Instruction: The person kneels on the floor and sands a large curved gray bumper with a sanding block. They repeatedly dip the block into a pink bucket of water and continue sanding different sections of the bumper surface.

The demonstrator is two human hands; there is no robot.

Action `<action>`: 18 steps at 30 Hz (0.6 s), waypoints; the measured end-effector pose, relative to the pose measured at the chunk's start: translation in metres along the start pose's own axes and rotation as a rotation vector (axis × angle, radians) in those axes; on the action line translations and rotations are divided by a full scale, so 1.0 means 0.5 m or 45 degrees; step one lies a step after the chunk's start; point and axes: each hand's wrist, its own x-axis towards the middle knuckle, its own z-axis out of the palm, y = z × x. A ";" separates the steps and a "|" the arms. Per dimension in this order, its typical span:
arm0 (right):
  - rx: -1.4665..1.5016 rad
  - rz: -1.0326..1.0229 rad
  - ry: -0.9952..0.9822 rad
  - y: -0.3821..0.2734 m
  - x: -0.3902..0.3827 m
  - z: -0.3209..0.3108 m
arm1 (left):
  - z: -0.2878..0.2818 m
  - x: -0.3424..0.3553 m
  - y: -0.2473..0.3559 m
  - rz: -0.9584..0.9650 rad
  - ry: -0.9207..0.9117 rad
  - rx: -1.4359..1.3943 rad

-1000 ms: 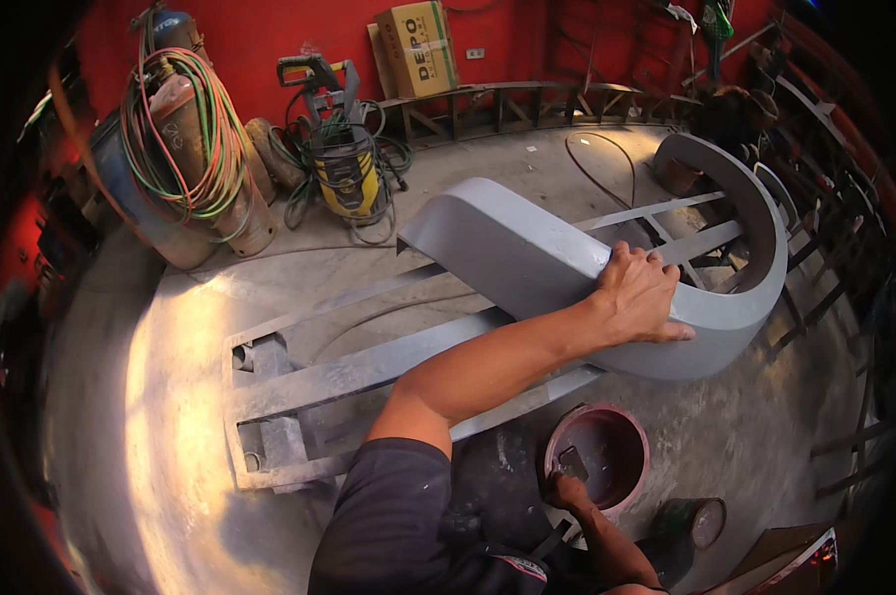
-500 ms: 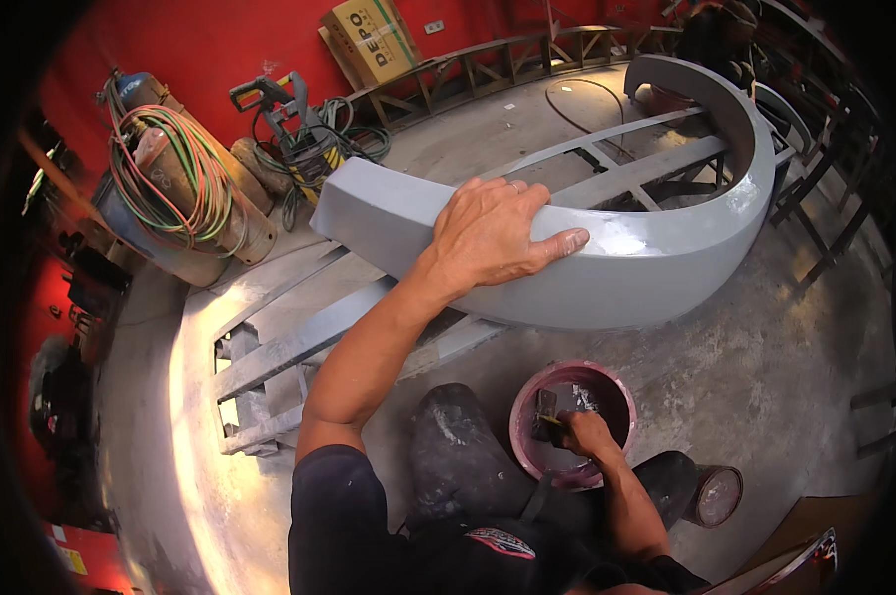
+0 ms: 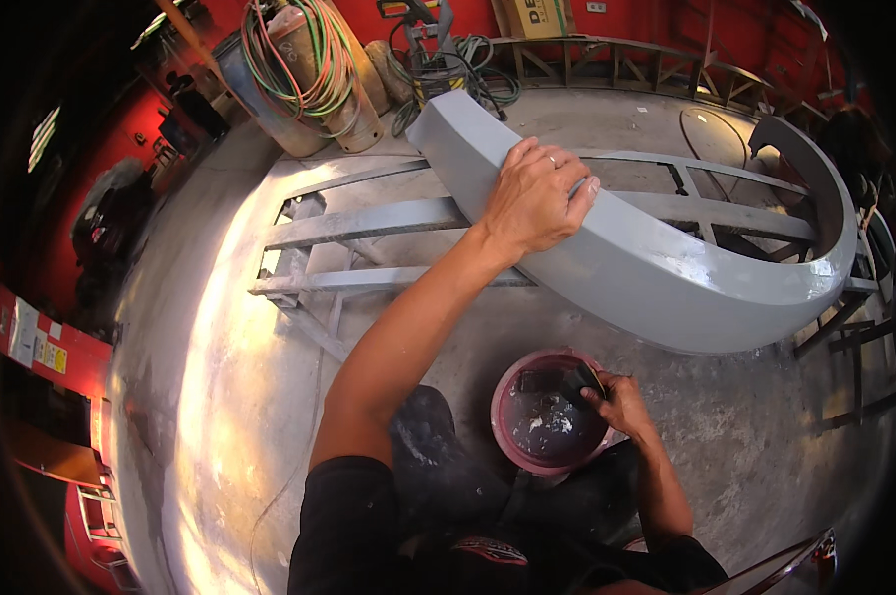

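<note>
A long, curved grey fender flare (image 3: 666,263) rests across a metal stand, its far end bending round at the right. My left hand (image 3: 537,198) is clasped over its upper edge near the left end, fingers across the top and thumb bent in. Below it, a pinkish-red round tub (image 3: 503,421) sits on the floor before my knees, with murky water and white flecks inside. At the tub's right rim, my right hand (image 3: 621,405) grips a dark rectangular pad (image 3: 580,383) that hangs over the water. The pad's exact kind cannot be made out.
Grey rails of the stand (image 3: 369,220) stretch out left beneath the flare. Gas cylinders (image 3: 354,109) with coiled red and green hoses (image 3: 260,59), and a pressure washer (image 3: 438,59), stand by the red wall. Dark metal frames (image 3: 864,347) lie at the right.
The view has turned, shifting the scene. My right hand has drawn the pad from inside the tub up to its right rim. My left hand's fingers are more curled on the flare.
</note>
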 end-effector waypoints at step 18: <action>0.532 0.153 0.565 0.025 -0.091 0.194 | 0.231 -0.618 0.244 -0.737 -0.368 -0.778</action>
